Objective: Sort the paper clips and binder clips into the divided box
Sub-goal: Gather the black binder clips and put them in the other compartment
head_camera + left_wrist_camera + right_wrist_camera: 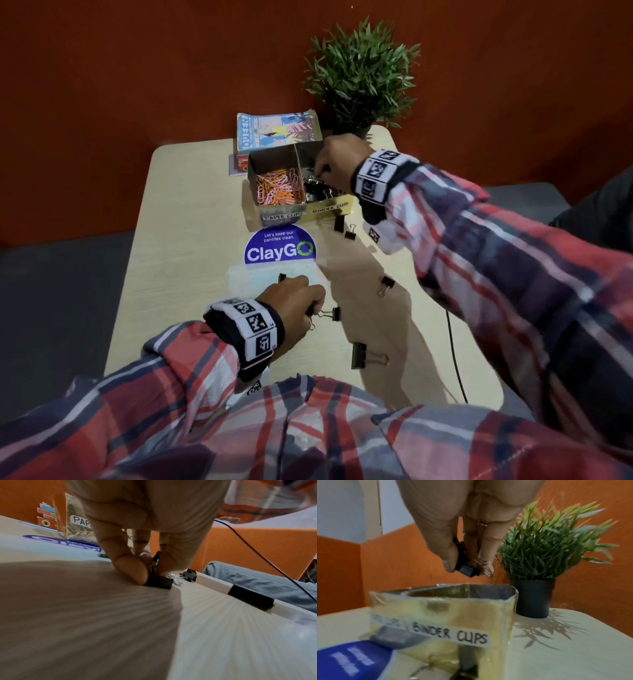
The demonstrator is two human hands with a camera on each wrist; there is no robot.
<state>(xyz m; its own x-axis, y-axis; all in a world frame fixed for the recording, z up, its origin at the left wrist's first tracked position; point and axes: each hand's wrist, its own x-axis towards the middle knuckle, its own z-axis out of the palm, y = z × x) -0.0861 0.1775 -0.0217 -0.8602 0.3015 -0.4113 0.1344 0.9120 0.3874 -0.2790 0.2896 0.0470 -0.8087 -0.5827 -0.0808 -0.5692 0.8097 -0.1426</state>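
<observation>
The divided box (329,207) stands at the back of the table, labelled PAPER CLIPS on the left and BINDER CLIPS (452,634) on the right. Pink and orange paper clips (277,188) fill its left half. My right hand (334,161) hovers over the right half and pinches a black binder clip (465,566) between thumb and fingers. My left hand (294,308) is low on the table near the front and pinches a black binder clip (158,580) that touches the tabletop. Several more binder clips lie loose: (386,284), (359,354), (339,224).
A potted plant (363,75) stands at the back right corner, behind the box. A stack of booklets (277,132) lies behind the box. A blue ClayGo sticker (279,250) marks the table centre. A thin cable (454,349) runs off the right edge.
</observation>
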